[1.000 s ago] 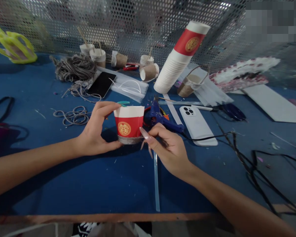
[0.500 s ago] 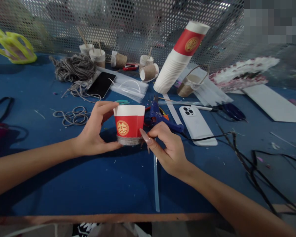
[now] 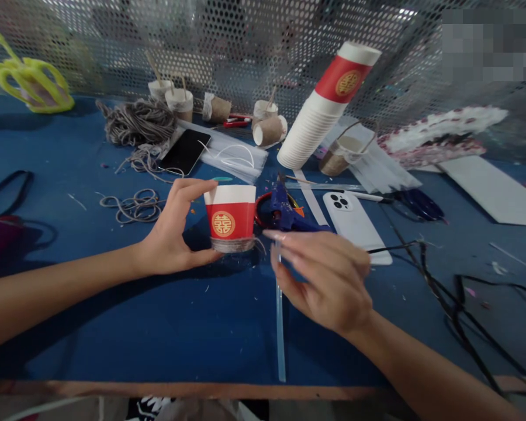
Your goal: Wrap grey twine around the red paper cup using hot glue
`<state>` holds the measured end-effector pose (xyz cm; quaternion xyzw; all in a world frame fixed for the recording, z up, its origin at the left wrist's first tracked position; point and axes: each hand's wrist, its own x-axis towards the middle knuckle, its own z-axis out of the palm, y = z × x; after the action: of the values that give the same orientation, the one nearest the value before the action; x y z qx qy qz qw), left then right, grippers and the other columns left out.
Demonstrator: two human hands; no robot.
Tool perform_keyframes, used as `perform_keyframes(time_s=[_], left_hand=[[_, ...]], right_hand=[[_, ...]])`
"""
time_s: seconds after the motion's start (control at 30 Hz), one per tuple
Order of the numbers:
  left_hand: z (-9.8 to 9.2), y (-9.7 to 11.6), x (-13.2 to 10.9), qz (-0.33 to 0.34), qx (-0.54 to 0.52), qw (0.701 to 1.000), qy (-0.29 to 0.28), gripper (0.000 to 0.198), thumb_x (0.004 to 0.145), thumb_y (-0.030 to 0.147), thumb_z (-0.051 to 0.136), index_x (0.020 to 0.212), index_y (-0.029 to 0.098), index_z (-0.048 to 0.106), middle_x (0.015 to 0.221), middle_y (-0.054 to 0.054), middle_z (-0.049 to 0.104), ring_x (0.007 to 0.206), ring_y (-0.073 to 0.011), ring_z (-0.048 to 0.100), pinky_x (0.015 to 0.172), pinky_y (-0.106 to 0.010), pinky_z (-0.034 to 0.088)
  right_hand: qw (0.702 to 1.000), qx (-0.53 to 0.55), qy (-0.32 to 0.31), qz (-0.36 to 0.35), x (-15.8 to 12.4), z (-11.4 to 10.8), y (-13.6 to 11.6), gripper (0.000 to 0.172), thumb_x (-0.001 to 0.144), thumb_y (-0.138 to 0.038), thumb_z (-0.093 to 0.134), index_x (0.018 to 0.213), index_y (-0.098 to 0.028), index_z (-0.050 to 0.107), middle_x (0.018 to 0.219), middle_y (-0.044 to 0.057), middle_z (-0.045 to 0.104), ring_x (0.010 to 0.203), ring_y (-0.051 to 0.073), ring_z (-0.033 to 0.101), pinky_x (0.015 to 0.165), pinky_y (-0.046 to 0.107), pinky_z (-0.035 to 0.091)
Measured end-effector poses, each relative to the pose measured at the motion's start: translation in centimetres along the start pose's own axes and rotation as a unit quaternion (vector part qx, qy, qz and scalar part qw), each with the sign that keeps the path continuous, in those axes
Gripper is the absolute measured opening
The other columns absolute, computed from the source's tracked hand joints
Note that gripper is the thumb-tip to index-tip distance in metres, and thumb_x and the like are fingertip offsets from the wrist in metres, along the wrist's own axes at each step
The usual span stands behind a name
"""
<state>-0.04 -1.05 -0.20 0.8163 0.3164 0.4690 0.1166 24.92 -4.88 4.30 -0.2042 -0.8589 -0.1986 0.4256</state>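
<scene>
My left hand [image 3: 175,231] grips a short red and white paper cup [image 3: 230,216] with a gold emblem, thumb under its base and fingers over its rim. Grey twine is wound round the cup's bottom edge. My right hand [image 3: 324,278] hovers just right of the cup, fingers stretched out and spread, holding nothing I can see. A blue glue gun [image 3: 284,213] lies right behind the cup. A clear glue stick [image 3: 280,327] lies on the blue table [image 3: 158,327] under my right hand.
A leaning stack of paper cups [image 3: 319,111], a white phone [image 3: 355,219], a black phone [image 3: 186,151], a bundle of grey twine [image 3: 135,120], twine-wrapped cups [image 3: 269,130], black cables [image 3: 456,292] at right, a perforated metal screen [image 3: 245,41] behind.
My right hand has let go of the cup's base, pulled back to the right and opened its fingers. The cup has turned slightly in my left hand.
</scene>
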Motion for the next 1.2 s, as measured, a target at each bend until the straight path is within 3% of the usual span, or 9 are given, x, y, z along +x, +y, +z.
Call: perform_keyframes(time_s=[0.07,0.2,0.43,0.67,0.93,1.2], left_hand=[[0.0,0.1,0.1,0.008,0.008,1.000,0.000,0.088,0.067,0.037,0.078,0.142,0.030,0.032,0.128,-0.014,0.046,0.113,-0.0355,0.053,0.071,-0.051,0.061],[0.1,0.2,0.2,0.024,0.013,1.000,0.002,0.088,0.067,0.039,0.078,0.142,0.030,0.032,0.124,-0.014,0.047,0.109,-0.0347,0.053,0.067,-0.048,0.061],[-0.1,0.3,0.4,0.041,0.022,0.999,-0.001,0.085,0.070,0.040,0.076,0.142,0.031,0.030,0.119,-0.012,0.047,0.110,-0.0331,0.054,0.086,-0.056,0.058],[-0.1,0.3,0.4,0.041,0.017,0.999,-0.003,0.084,0.071,0.039,0.075,0.142,0.029,0.030,0.117,-0.013,0.047,0.108,-0.0332,0.053,0.078,-0.052,0.060],[-0.1,0.3,0.4,0.045,0.023,0.999,-0.009,0.087,0.070,0.040,0.076,0.142,0.031,0.029,0.119,-0.012,0.046,0.111,-0.0337,0.053,0.087,-0.057,0.057],[-0.1,0.4,0.5,0.041,0.033,0.999,-0.005,0.084,0.071,0.041,0.075,0.141,0.029,0.031,0.119,-0.012,0.048,0.107,-0.0330,0.053,0.078,-0.052,0.059]], right_hand=[[0.998,0.011,-0.016,-0.056,0.1,0.1,-0.4,0.029,0.072,-0.003,0.077,0.078,-0.024,0.057,0.096,0.003,0.078,0.090,0.015,0.072,0.074,0.025,0.063],[0.998,0.011,-0.011,-0.065,0.0,0.4,-1.0,0.028,0.076,-0.008,0.077,0.066,-0.024,0.056,0.093,0.002,0.080,0.090,0.015,0.074,0.076,0.024,0.065],[0.997,0.016,-0.015,-0.075,0.1,0.4,-0.7,0.030,0.071,-0.003,0.079,0.071,-0.023,0.057,0.096,0.005,0.080,0.094,0.016,0.074,0.078,0.021,0.066],[0.997,0.028,-0.022,-0.068,0.3,0.5,-0.7,0.030,0.072,-0.003,0.078,0.079,-0.021,0.055,0.092,0.010,0.080,0.100,0.017,0.073,0.078,0.019,0.066],[0.995,0.091,-0.042,-0.015,-0.7,0.4,-0.8,0.034,0.071,0.001,0.076,0.083,-0.024,0.057,0.107,0.004,0.077,0.108,0.019,0.070,0.084,0.025,0.067],[0.999,0.042,-0.022,-0.017,-0.4,0.4,-1.1,0.032,0.073,-0.001,0.076,0.084,-0.023,0.054,0.098,0.008,0.077,0.100,0.020,0.073,0.075,0.026,0.069]])
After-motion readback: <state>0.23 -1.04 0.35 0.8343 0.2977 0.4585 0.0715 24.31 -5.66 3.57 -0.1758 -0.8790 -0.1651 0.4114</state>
